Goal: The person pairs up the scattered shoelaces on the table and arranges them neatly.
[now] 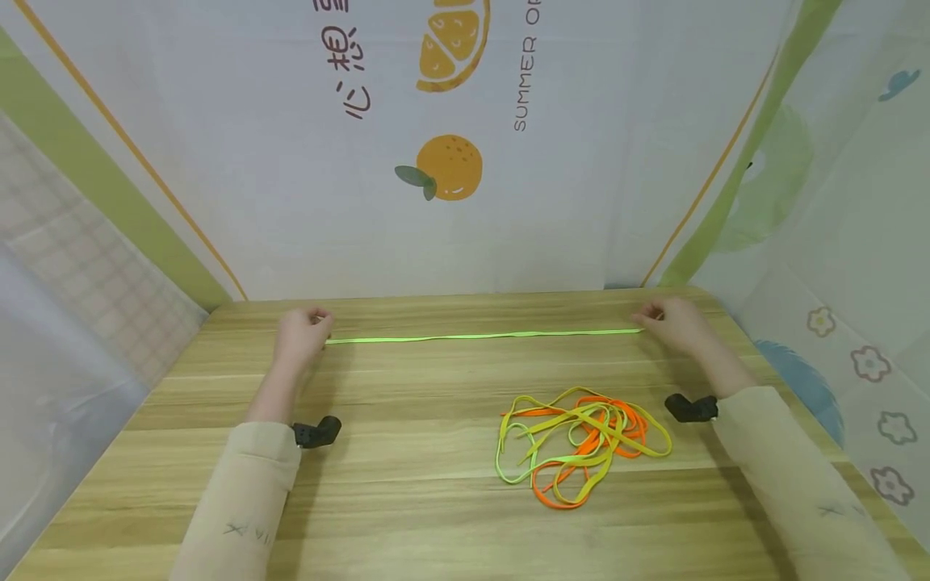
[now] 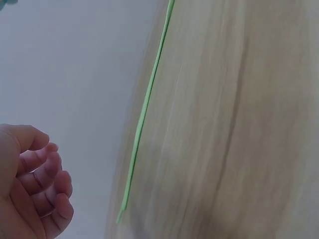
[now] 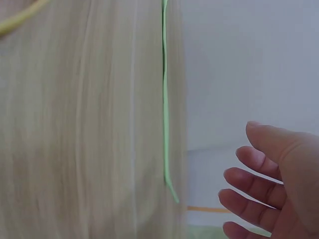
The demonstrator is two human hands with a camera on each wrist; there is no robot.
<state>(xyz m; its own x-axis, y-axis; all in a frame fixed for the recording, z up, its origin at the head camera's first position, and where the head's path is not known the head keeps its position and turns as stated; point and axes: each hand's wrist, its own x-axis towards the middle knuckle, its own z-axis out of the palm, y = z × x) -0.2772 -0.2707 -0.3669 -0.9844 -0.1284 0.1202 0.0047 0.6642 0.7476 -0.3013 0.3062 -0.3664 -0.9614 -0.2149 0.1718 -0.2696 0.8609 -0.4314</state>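
A light green shoelace (image 1: 472, 336) lies stretched nearly straight from side to side along the far part of the table. Beside its left end is my left hand (image 1: 299, 339), fingers loosely bent; the left wrist view shows a gap between this hand (image 2: 30, 184) and the lace (image 2: 144, 107). My right hand (image 1: 676, 323) hovers by the other end. Its fingers are spread and relaxed in the right wrist view, and that hand (image 3: 274, 184) is apart from the lace (image 3: 166, 114). Neither hand holds anything.
Nearer on the wooden table (image 1: 407, 516), right of centre, sits a loose tangle of orange (image 1: 567, 506), yellow (image 1: 657, 453) and light green laces. A printed white cloth (image 1: 552, 218) hangs behind the far edge. Black cameras (image 1: 317, 433) are on both wrists.
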